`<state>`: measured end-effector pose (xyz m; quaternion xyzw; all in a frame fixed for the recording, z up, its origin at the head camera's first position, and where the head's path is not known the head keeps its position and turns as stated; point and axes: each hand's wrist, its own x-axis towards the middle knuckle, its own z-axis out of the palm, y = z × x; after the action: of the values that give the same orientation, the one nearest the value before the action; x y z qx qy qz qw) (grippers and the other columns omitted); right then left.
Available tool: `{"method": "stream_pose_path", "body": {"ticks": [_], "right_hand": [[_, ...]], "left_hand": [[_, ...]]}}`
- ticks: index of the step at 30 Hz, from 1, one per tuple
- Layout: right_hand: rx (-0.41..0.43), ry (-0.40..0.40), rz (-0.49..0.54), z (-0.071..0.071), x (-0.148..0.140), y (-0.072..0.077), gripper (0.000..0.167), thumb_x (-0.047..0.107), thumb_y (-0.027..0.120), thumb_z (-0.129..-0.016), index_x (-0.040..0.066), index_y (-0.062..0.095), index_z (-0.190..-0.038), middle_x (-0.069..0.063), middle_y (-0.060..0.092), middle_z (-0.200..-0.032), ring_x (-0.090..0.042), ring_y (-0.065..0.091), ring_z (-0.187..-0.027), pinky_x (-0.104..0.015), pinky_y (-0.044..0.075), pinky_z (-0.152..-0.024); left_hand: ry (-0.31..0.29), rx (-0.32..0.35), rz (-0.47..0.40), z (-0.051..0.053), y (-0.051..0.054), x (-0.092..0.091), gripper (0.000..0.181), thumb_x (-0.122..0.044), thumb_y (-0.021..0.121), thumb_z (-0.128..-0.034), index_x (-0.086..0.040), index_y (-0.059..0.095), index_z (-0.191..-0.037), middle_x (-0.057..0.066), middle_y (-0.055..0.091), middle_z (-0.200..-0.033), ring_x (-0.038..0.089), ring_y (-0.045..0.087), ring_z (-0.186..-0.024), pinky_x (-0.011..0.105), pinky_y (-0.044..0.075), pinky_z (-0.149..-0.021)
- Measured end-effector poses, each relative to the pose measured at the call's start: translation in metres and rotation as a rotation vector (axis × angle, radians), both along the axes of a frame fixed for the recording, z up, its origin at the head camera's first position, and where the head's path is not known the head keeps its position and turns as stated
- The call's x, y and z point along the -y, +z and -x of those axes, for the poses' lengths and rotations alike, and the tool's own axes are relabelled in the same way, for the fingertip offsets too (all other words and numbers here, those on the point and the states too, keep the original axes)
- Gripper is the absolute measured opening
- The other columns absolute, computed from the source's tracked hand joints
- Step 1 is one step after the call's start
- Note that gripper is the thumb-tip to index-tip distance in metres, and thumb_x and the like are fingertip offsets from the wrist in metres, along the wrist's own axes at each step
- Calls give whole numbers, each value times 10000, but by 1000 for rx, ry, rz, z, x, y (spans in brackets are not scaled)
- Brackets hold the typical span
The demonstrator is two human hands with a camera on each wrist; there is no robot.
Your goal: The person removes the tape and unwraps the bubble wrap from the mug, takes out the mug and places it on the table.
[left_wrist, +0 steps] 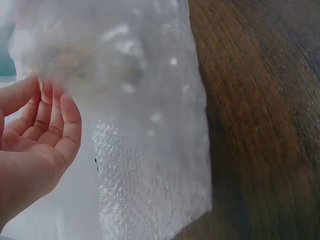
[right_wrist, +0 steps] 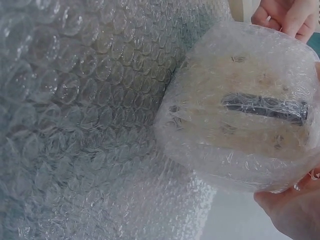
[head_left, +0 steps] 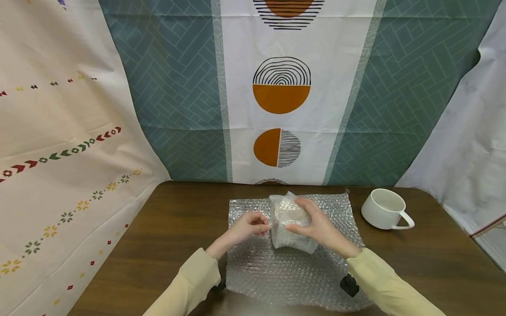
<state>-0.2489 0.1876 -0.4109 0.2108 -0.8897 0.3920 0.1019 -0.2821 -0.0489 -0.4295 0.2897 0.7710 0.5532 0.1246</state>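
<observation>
A bubble-wrapped bundle (head_left: 290, 219) stands on a flat sheet of bubble wrap (head_left: 272, 276). Through its clear layers in the right wrist view, the bundle (right_wrist: 215, 120) shows a pale content with a dark stripe; what it is stays unclear. My right hand (head_left: 316, 226) grips the bundle from the right, thumb low in front and fingers over the top. At the bundle's left edge, my left hand (head_left: 247, 228) pinches the wrap between thumb and fingertips. In the left wrist view that hand (left_wrist: 42, 120) has its fingertips partly blurred against the wrap.
A white mug (head_left: 379, 210) stands on the brown wooden table (head_left: 158, 245), right of the sheet, its handle turned right. Patterned cloth (head_left: 182, 109) hangs along the table's back edge. A small black block (head_left: 349, 285) shows beside the right sleeve.
</observation>
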Motion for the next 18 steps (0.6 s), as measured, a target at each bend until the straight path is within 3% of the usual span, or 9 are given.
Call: {"method": "stream_pose_path", "body": {"ticks": [4,8,14,18], "right_hand": [[16,3,10,0,-1,-1,817,406,731,-735,-14,367,-1333,-164,338,-1347,-351,325,-1208,-524,279,-946],[20,0,10,0,-1,-2,823,420,726,-733,-5,364,-1338,-157,333,-1353,-348,319,-1214,-522,273,-950],[46,3,15,-2,-1,0,839,435,724,-731,6,350,-1348,-152,315,-1365,-340,301,-1227,-520,261,-958],[60,5,23,-2,-1,0,848,448,720,-729,15,345,-1354,-137,312,-1368,-326,296,-1232,-512,257,-964]], "left_hand": [[-25,28,7,-2,5,2,104,-64,573,-888,29,589,-845,189,587,-748,373,555,-713,499,459,-667],[-61,49,-5,-10,20,5,102,-23,545,-893,70,572,-862,259,572,-779,406,546,-736,449,473,-664],[-57,89,-32,-23,48,9,104,-7,514,-898,91,544,-877,253,562,-812,282,554,-737,452,459,-720],[-72,61,-68,-24,57,9,85,2,511,-897,84,536,-891,243,547,-791,377,526,-751,368,465,-689]]}}
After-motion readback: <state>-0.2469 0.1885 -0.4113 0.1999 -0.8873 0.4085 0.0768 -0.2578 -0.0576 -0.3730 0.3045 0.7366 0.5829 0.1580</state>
